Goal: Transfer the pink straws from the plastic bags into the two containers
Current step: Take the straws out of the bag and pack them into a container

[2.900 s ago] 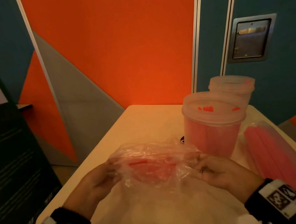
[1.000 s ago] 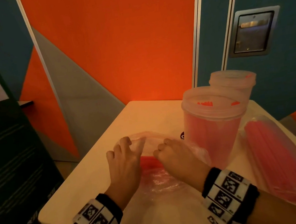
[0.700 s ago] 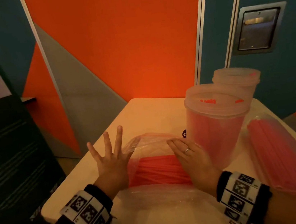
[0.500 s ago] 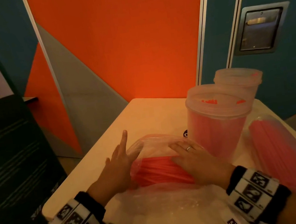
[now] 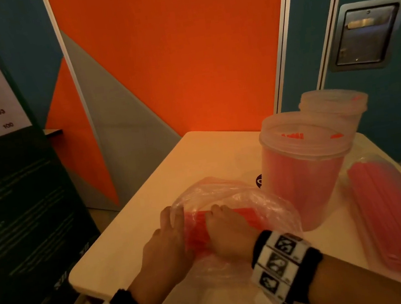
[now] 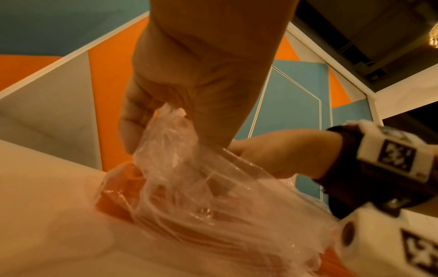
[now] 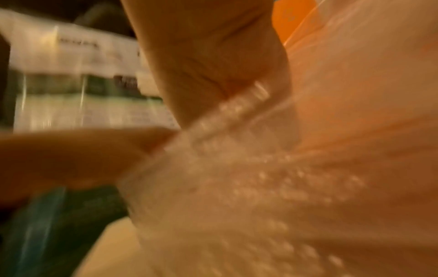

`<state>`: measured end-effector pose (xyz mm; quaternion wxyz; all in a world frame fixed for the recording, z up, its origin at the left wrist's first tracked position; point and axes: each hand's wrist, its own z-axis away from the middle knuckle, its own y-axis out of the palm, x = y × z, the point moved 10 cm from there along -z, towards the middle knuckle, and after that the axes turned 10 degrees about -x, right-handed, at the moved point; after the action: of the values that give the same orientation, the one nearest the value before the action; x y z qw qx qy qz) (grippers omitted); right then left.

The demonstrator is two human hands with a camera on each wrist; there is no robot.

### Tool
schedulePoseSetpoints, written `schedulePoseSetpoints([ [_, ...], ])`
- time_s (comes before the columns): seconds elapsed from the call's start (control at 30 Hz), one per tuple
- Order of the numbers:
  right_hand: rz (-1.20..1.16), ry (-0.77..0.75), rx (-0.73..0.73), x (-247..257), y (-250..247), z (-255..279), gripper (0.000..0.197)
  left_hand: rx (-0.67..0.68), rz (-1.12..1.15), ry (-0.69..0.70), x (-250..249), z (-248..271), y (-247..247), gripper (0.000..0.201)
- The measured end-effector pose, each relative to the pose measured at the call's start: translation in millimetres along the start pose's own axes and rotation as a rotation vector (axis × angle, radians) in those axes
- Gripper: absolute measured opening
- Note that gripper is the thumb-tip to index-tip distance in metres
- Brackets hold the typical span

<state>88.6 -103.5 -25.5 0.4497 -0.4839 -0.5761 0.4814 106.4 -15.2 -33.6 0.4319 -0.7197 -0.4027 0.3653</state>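
Observation:
A clear plastic bag (image 5: 249,201) with pink straws (image 5: 196,231) lies on the table's near left part. My left hand (image 5: 173,215) grips the bag's crumpled left end; in the left wrist view its fingers (image 6: 132,116) curl round the film (image 6: 170,135). My right hand (image 5: 215,212) lies on top of the bag, fingers curled into the film over the straws. Two clear containers stand to the right, the near one (image 5: 304,176) with pink straws inside, the far one (image 5: 333,106) behind it. The right wrist view is blurred and shows only palm and film (image 7: 249,168).
A second bag full of pink straws (image 5: 394,215) lies along the table's right edge. The pale table (image 5: 209,150) ends at an orange and grey wall. A dark panel (image 5: 19,214) stands at the left.
Half a second ago both hands lay flat and spread on the bag. Now they have drawn together at its left end, fingers curled into the film.

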Motion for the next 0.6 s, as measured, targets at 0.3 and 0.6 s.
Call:
schedulePoseSetpoints([
  [0.3, 0.057, 0.013, -0.075, -1, 10, -4, 0.040, -0.123, 0.088, 0.016, -7, 1, -11, 0.078],
  [0.6, -0.197, 0.070, -0.092, -30, 0, 6, 0.024, -0.121, 0.058, -0.037, -4, 1, -18, 0.078],
])
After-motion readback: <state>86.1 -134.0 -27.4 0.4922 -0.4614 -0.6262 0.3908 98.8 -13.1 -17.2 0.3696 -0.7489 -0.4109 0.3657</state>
